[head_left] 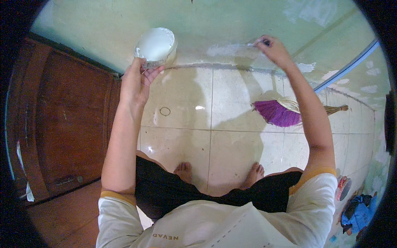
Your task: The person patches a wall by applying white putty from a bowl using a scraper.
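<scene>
My left hand (pixel 139 78) grips the lower rim of a round, clear plastic tub (pixel 155 47), tilted so that its smooth white contents face me. The contents look like wall filler or paint. The tub is close to the pale green wall. Further right, the fingers of my right hand (pixel 273 49) are closed round a small putty knife (pixel 266 42) with a dark end. Most of the tool is hidden in the fingers, and its pale tip is at the wall. A whitish smear (pixel 229 49) runs along the wall left of that tip.
A purple hand broom (pixel 279 112) lies on the tiled floor (pixel 178 144), partly behind my right forearm. A rubber-band-like loop (pixel 165 110) is on the tiles. Brown wooden furniture (pixel 70 120) stands left. A blue-grey pole (pixel 347 66) leans right; blue cloth (pixel 359 213) lies lower right.
</scene>
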Demonstrator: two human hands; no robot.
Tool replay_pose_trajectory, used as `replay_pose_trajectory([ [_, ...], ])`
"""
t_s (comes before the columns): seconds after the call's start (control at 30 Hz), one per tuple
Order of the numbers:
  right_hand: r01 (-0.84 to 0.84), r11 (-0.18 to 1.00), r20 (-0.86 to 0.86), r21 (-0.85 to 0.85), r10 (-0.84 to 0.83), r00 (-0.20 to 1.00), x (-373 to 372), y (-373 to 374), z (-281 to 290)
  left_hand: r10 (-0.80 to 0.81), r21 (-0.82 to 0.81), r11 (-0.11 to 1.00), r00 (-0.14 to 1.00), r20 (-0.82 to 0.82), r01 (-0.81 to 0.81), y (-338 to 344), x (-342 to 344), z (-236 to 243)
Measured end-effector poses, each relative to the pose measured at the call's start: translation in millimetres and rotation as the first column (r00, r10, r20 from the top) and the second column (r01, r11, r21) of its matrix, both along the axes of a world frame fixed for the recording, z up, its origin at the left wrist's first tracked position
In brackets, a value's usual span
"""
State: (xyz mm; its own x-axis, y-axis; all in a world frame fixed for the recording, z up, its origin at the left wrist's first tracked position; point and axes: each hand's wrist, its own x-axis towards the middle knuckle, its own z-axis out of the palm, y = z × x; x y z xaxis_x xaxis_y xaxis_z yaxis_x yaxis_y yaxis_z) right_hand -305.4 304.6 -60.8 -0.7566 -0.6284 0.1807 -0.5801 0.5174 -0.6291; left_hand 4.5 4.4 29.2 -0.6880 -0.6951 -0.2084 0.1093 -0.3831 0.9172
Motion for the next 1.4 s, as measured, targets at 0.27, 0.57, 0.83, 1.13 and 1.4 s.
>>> replay_pose_trajectory([
  [0.27, -0.033, 0.999, 0.125, 0.038, 0.028, 0.992, 6.8, 21.5, 45.6, 0.022, 0.004, 1.000, 1.000, -0.011, -0.022, -2.6, 4.4, -0.2],
  [0.57, -0.058, 0.996, 0.003, 0.073, 0.058, 0.998, 16.1, -15.3, -39.0, 0.010, -0.001, 1.000, 1.000, -0.005, -0.010, 5.1, -3.8, 5.4],
  [0.83, 0.004, 1.000, 0.062, -0.018, -0.002, 0.998, -8.3, 25.0, 42.5, -0.004, -0.029, 1.000, 1.000, 0.009, 0.005, 0.7, 3.6, 1.1],
  [1.13, -0.058, 0.992, 0.001, 0.113, 0.058, 0.998, 12.2, 4.6, -31.9, -0.028, -0.014, 1.000, 0.999, -0.016, 0.028, 3.4, -1.8, 1.5],
  [1.4, 0.026, 1.000, -0.100, 0.009, -0.024, 0.995, -11.9, 19.5, -15.1, -0.041, -0.038, 0.998, 0.999, -0.020, 0.041, 0.5, -2.0, -2.8],
])
